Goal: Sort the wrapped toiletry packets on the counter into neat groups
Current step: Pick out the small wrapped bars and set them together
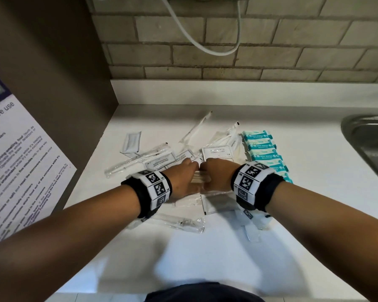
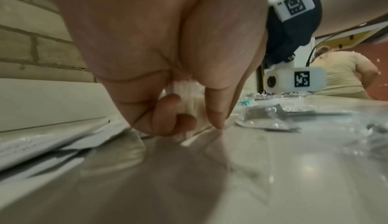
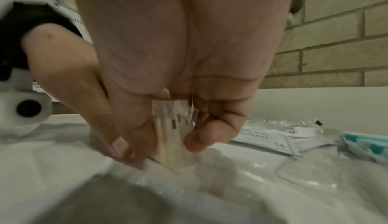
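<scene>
Both hands, left hand [image 1: 184, 178] and right hand [image 1: 216, 174], are curled around a bundle of packets [image 1: 200, 179], seemingly cream sticks, above the table [image 1: 205, 253].

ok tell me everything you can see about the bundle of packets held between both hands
The bundle is a stack of slim clear-wrapped packets with cream, stick-like contents and small dark marks near the top edge. It stands on end on the white counter, amid other loose packets. The left hand and right hand grip it from either side, fingers curled round it. What the packets hold is too blurred to tell.

Teal-and-white packets [image 1: 266, 152] on white counter [image 1: 183, 247]; beige brick wall [image 1: 271, 51].
</scene>
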Motion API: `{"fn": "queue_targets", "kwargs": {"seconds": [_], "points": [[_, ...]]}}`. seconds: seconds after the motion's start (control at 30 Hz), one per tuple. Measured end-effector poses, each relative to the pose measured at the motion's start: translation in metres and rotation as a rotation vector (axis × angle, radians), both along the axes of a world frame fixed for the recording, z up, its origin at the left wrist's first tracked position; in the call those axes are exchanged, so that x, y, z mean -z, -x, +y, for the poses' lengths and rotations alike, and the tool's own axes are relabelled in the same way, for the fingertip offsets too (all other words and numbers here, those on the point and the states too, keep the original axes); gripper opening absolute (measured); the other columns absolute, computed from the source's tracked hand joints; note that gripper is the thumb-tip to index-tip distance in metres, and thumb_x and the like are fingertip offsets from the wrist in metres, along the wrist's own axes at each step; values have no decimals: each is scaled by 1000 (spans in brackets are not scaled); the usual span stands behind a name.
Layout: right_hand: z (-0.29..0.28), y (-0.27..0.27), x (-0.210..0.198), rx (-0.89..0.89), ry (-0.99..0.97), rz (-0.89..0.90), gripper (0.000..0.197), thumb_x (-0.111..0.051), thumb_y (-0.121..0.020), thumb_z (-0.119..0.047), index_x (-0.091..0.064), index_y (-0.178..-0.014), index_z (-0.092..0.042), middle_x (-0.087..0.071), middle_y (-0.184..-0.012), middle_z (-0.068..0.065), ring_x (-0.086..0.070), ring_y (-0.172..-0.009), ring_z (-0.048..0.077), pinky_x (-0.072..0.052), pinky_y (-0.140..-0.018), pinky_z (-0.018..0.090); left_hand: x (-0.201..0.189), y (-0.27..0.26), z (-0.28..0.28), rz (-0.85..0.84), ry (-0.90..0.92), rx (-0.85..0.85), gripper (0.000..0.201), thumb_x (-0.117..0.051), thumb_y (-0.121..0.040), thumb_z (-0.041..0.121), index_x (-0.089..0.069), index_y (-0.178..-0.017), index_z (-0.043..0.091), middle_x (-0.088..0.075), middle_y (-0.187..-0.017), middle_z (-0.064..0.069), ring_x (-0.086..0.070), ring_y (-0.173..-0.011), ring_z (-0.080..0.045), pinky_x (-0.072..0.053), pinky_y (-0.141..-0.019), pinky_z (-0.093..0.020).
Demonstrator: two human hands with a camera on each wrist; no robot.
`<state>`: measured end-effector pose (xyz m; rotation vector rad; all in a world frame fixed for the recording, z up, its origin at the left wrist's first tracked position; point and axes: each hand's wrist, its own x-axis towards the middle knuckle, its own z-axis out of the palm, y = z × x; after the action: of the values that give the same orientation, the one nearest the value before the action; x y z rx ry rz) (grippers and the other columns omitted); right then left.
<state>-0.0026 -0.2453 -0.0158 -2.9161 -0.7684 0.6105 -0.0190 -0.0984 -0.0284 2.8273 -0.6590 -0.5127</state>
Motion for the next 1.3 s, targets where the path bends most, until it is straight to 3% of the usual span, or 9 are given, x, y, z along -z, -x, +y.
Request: {"fn": "queue_targets", "kwargs": {"seconds": [0.07,0.13,0.2,0.33,0.5,0.63,0.83,1.1,1.3], "points": [[0,1,1,0,-13,3,22,-67,-79,-33,-57,-93,-18,-46,-70,-6,-52,-68,18,-43,-65,26,0,1,-3,11,-1,-9,52,-61,-90,39,-41,-129,10,-41,-127,-10,-58,-101,-33,-41,-77,-35],[-1,0,-2,22,-35,9,18,-65,-80,-28,-59,-94,-17,-54,-75,-2,-55,-70,19,-47,-66,29,-3,0,-4,14,0,-16,53,-61,-89,39,-40,-129,11,-40,-126,-9,-58,-99,-32,-40,-74,-33],[-3,-3,-4,28,-41,5,9,-62,-81,-21,-57,-88,-18,-57,-80,2,-56,-73,21,-49,-68,30,-6,-1,-4,17,-18,-17,54,-62,-88,37,-40,-129,10,-41,-125,-9,-58,-99,-31,-44,-77,-35],[-6,-4,-6,30,-30,27,6,-62,-79,-19,-57,-81,-20,-55,-72,-2,-58,-73,22,-50,-68,30,-8,-2,-4,79,-24,-35,48,-58,-89,34,-41,-126,8,-44,-120,-8,-55,-98,-27,-47,-83,-39],[-9,1,-5,39,-48,58,27,-67,-77,-24,-59,-101,-18,-58,-83,-4,-55,-75,18,-43,-67,26,-6,0,0,92,33,-48,40,-62,-83,29,-47,-116,13,-53,-113,-5,-58,-92,-24,-51,-78,-38],[-9,0,-3,56,-52,48,26,-68,-77,-25,-61,-100,-17,-59,-85,-2,-56,-77,19,-43,-67,27,-9,-1,1,106,10,-45,44,-63,-85,29,-46,-122,12,-49,-116,-5,-57,-98,-25,-49,-83,-38],[-7,-1,-2,36,-44,33,12,-64,-79,-21,-54,-85,-19,-55,-76,-1,-55,-72,21,-42,-64,27,-13,-1,-2,96,44,-42,41,-64,-85,23,-46,-119,11,-48,-116,-7,-54,-95,-23,-43,-76,-31],[-6,-2,-3,10,-16,21,10,-62,-79,-22,-54,-84,-19,-50,-66,-6,-54,-68,18,-39,-59,24,-13,0,-3,104,34,-47,48,-64,-85,30,-42,-124,11,-43,-120,-6,-55,-97,-24,-46,-81,-36],[-2,0,2,13,-22,35,19,-67,-79,-30,-58,-93,-20,-46,-72,-7,-52,-68,15,-44,-65,26,-8,2,-4,132,-15,-40,53,-61,-88,34,-37,-129,8,-38,-128,-8,-58,-100,-28,-48,-87,-41]]}}
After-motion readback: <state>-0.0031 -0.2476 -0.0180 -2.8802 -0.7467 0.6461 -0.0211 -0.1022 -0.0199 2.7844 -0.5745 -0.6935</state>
